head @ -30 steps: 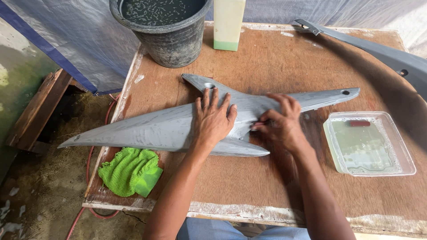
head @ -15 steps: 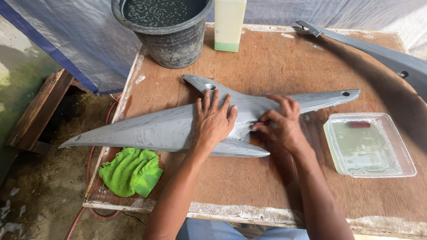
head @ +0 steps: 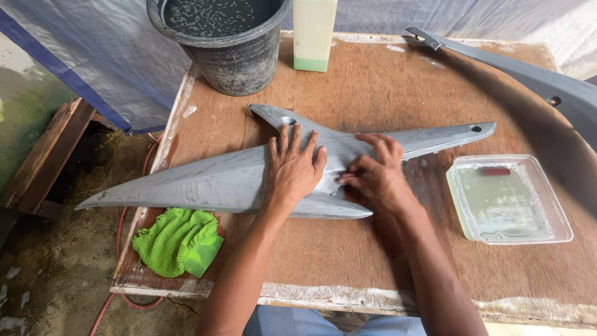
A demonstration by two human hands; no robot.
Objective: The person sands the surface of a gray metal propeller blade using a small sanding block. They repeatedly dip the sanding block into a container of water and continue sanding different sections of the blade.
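While a green cloth (head: pixel 179 241) lies at the lower left corner of the plywood desk (head: pixel 348 267), a person works a long grey plastic panel (head: pixel 205 183) stretched across the middle of the frame. Above it, at upper left, stands a dark bucket (head: pixel 230 53) of water, with a pale bottle (head: pixel 314 34) just right of it. The left hand (head: pixel 293 168) presses flat on the panel, fingers spread wide, steadying it. The right hand (head: pixel 376 174) is curled narrow over the panel's centre, seemingly pinching a small piece of abrasive, though that is mostly hidden. By the look of it, the rubbing-down of the surface is under way; carrying on calls for firm bracing and short, even strokes. At right sits a clear tray (head: pixel 556 221) of liquid, and a second grey panel (head: pixel 547 78) curves along the upper right.
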